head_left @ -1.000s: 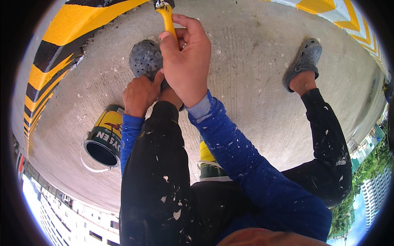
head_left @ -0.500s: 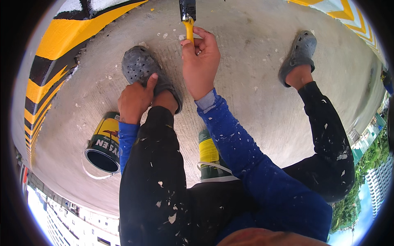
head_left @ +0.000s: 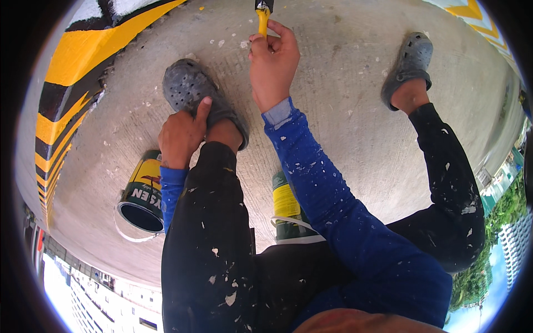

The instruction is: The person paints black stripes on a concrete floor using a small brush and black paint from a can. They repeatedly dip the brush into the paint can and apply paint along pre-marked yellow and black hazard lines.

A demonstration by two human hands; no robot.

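My right hand (head_left: 275, 69) is closed around the yellow handle of a paintbrush (head_left: 263, 22), reaching away from me over the concrete. The brush's dark head is cut off by the top edge of the view. My left hand (head_left: 182, 136) rests beside my left ankle, its thumb stretched along the grey clog (head_left: 189, 86). Its other fingers bend out of sight, so whether they hold anything is hidden. Left of that arm stands a green and yellow paint can (head_left: 145, 188), with its dark open mouth toward me. Another paint can (head_left: 285, 201) is partly hidden behind my right sleeve.
A curb (head_left: 83, 55) with yellow and black stripes runs along the left. Another striped edge (head_left: 466, 11) crosses the far right. My right foot in a grey clog (head_left: 413, 58) is planted on the paint-spotted concrete floor (head_left: 338, 111).
My right hand and the paintbrush have moved slightly farther away, and less of the brush head shows. The view has shifted a little. My left hand stays by the ankle.
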